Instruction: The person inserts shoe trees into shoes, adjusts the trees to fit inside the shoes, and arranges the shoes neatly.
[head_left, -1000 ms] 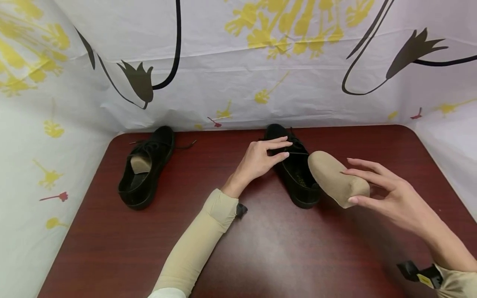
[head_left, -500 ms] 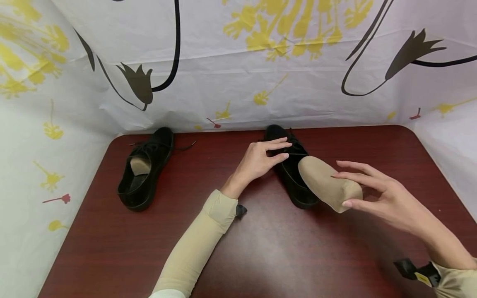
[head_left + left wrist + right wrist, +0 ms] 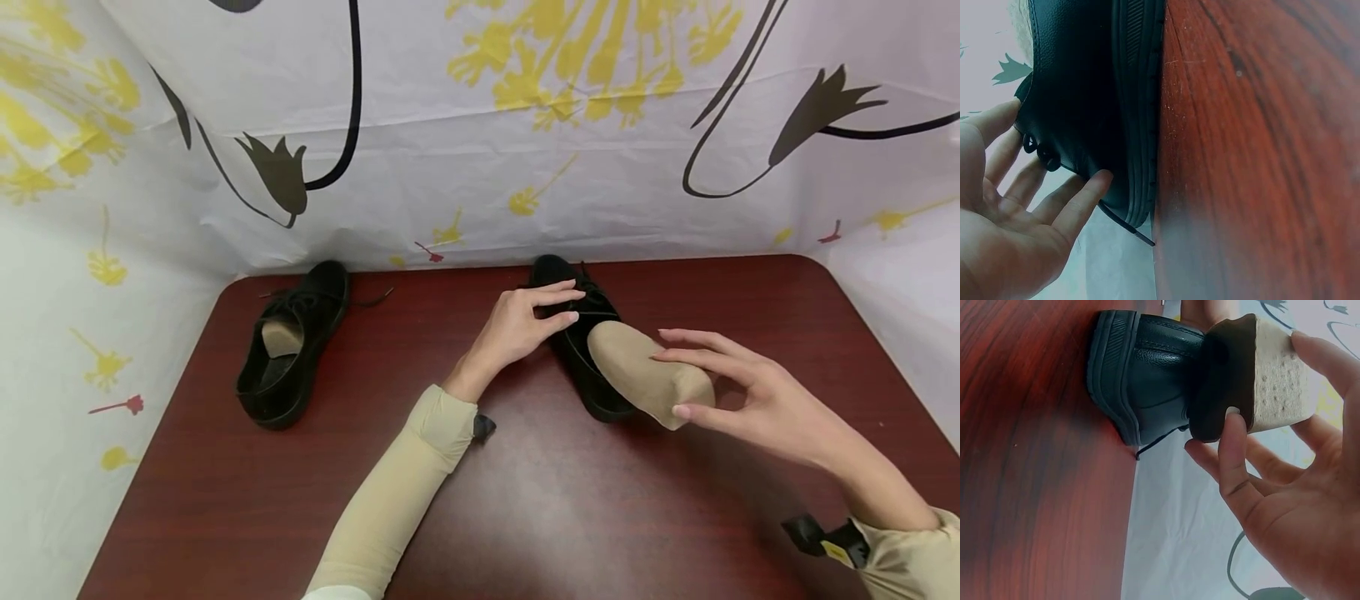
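Observation:
A black lace-up shoe (image 3: 588, 385) stands on the table with its toe toward the back cloth. My left hand (image 3: 516, 323) holds it at the tongue, thumb at the tongue's edge and fingers along the laced upper (image 3: 1079, 100). Between the thumb and fingers of my right hand (image 3: 776, 400) is a beige foot-shaped shoe insert (image 3: 648, 371). The insert tilts over the shoe's opening, its rounded front end overlapping the opening in the head view. Its blunt, dimpled heel end (image 3: 1282, 378) shows in the right wrist view.
Another black shoe (image 3: 288, 396) stands at the left of the dark red wooden table (image 3: 465, 508), with a beige insert (image 3: 282, 338) in its front part. Its lace (image 3: 372, 300) trails right. A white flower-patterned cloth (image 3: 420, 175) rises behind the table and along its sides.
My right hand has moved left and the insert with it, from beside the shoe to over its opening. The left hand has kept its place at the tongue.

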A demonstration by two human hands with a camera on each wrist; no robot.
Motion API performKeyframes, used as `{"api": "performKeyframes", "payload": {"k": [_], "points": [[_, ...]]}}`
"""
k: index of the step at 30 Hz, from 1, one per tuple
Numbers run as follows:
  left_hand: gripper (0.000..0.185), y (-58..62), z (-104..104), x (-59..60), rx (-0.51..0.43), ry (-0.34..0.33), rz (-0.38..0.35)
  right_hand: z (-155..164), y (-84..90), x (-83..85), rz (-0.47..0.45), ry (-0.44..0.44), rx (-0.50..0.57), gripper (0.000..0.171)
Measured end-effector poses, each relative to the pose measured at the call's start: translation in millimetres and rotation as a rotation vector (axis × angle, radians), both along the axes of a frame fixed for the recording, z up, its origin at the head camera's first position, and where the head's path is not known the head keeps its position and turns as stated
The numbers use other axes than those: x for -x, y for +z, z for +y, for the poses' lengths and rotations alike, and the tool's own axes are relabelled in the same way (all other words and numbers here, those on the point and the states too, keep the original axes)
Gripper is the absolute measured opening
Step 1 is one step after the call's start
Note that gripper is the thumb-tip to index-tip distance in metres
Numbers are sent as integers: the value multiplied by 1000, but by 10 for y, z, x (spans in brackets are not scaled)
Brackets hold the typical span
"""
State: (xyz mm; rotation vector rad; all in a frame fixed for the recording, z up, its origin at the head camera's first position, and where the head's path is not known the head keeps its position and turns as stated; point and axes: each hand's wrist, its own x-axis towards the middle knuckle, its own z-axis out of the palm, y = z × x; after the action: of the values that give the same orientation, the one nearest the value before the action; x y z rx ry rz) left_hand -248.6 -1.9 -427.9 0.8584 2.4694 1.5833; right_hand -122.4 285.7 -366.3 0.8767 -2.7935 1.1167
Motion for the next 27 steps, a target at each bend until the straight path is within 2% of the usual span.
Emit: {"api": "performKeyframes", "payload": {"k": [6, 10, 14, 23, 27], "points": [[35, -15, 0, -9, 2, 1, 5, -61, -20, 17, -36, -29, 39, 65], [35, -6, -6, -6, 4, -3, 4, -79, -29, 10, -26, -75, 51, 64], [35, -1, -14, 2, 8, 3, 7, -94, -36, 7, 33, -112, 33, 64], [34, -5, -17, 11, 7, 0, 0, -169, -80, 17, 205, -115, 44, 79], [34, -3, -12, 10, 8, 2, 1, -201, -92, 8, 278, -100, 53, 75]]}}
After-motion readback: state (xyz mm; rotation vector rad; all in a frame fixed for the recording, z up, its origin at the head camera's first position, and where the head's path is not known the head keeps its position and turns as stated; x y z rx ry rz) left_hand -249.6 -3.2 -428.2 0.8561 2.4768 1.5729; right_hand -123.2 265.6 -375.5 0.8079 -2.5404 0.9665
